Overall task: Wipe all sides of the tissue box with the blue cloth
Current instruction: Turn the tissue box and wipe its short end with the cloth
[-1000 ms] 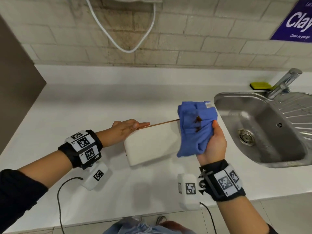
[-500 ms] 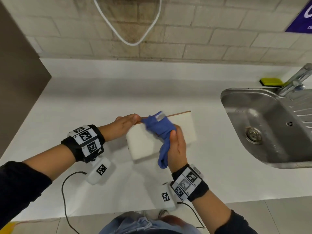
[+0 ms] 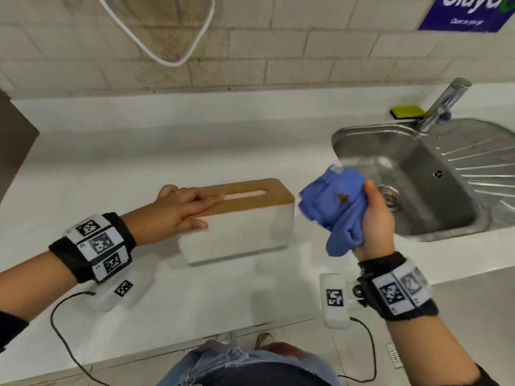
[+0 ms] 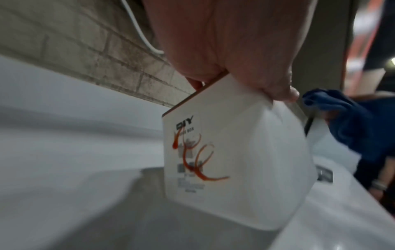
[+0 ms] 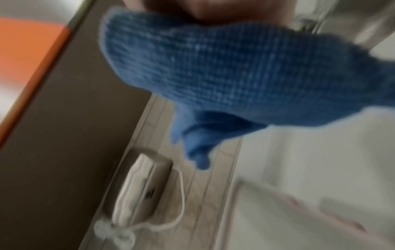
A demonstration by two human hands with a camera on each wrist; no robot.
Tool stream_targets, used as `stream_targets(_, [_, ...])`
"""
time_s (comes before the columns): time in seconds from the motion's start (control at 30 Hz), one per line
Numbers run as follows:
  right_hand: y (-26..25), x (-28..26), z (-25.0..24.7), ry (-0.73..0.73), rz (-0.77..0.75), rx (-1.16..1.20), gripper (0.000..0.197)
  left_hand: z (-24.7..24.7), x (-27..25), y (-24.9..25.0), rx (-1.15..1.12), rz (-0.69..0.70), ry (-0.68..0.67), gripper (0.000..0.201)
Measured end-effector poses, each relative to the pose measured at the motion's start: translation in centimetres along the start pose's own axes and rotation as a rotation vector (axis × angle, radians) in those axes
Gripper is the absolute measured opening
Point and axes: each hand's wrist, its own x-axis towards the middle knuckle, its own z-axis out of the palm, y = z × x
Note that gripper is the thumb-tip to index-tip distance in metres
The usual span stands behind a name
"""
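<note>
The tissue box (image 3: pixel 245 235), white with a wooden slotted lid, stands upright on the white counter. My left hand (image 3: pixel 213 211) holds its left end, fingers flat on the lid and thumb against the front face. In the left wrist view the box's (image 4: pixel 224 152) end label carries red-brown sauce squiggles below my left hand (image 4: pixel 235 50). My right hand (image 3: pixel 372 210) grips the bunched blue cloth (image 3: pixel 334 210), which has a brown stain, in the air just right of the box, not touching it. The right wrist view shows the cloth (image 5: pixel 235 71) blurred.
A steel sink (image 3: pixel 362 140) lies close to the right, partly behind the cloth, with a tap (image 3: pixel 443 107) and a yellow-green sponge (image 3: pixel 407 111) behind it. A white cable (image 3: pixel 167 57) loops down the brick wall. A dark panel (image 3: pixel 14 151) bounds the counter's left.
The box, tipped back with its lid facing away, now stands upright. My right hand, wiping the box half a second ago, has swung the cloth off to the right.
</note>
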Motion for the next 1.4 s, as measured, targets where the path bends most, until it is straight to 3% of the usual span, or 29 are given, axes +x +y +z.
stream_targets(0.1, [-1.6,-0.5,-2.4,0.051,0.007,0.035,0.066,0.7,-1.1,-0.8,0.226,0.075,-0.009,0.059])
stream_targets(0.2, [-1.4,-0.8,-3.7,-0.049,0.1,0.117,0.081,0.8,-1.8,-1.5,0.317,0.073,-0.058,0.056])
stream_targets(0.3, [-0.9,-0.9,-3.9,-0.142,0.166,0.093,0.076,0.2,-2.1,-2.0,0.302,0.02,-0.027,0.054])
stream_targets(0.4, [0.1,-0.5,-4.4,-0.19,0.224,0.025,0.066,0.2,-1.7,-1.6,0.323,-0.074,0.03,0.068])
stream_targets(0.6, [1.5,0.2,-4.2,-0.332,0.159,-0.256,0.039,4.5,2.2,8.9,0.193,-0.175,0.123,0.09])
stream_targets(0.67, [2.2,0.2,-4.6,-0.253,0.049,-0.371,0.034,6.3,3.9,10.8,0.184,-0.309,0.243,0.095])
stream_targets(0.73, [2.8,0.0,-4.8,-0.057,-0.048,-0.447,0.023,7.0,4.9,11.4,0.201,-0.431,0.337,0.088])
stream_targets(0.8, [3.3,-0.2,-5.0,0.111,-0.096,-0.507,0.012,7.2,5.1,11.4,0.243,-0.461,0.355,0.079])
stream_targets(0.87, [3.5,-0.3,-4.8,0.152,-0.118,-0.566,0.007,7.4,4.9,11.3,0.247,-0.436,0.385,0.073])
stream_targets(0.93, [3.8,-0.1,-4.4,0.17,-0.146,-0.601,0.011,6.6,4.2,11.1,0.182,-0.429,0.477,0.069])
stream_targets(1.03, [3.9,0.6,-2.9,0.2,-0.229,-0.625,0.039,3.2,2.8,10.3,-0.023,-0.424,0.619,0.058])
stream_targets(1.1, [4.0,0.9,-0.7,0.193,-0.324,-0.607,0.033,1.1,1.8,8.9,-0.198,-0.405,0.684,0.048])
stream_targets(1.17, [4.0,1.0,2.6,0.208,-0.435,-0.539,0.017,-0.1,0.9,6.9,-0.378,-0.389,0.677,0.031])
stream_targets(1.27, [4.2,0.9,8.0,0.162,-0.568,-0.438,0.036,-0.9,0.0,4.6,-0.508,-0.337,0.604,0.019])
stream_targets(1.4, [5.5,0.9,13.3,0.004,-0.558,-0.467,0.039,-2.2,-0.4,3.4,-0.713,-0.292,0.581,0.022])
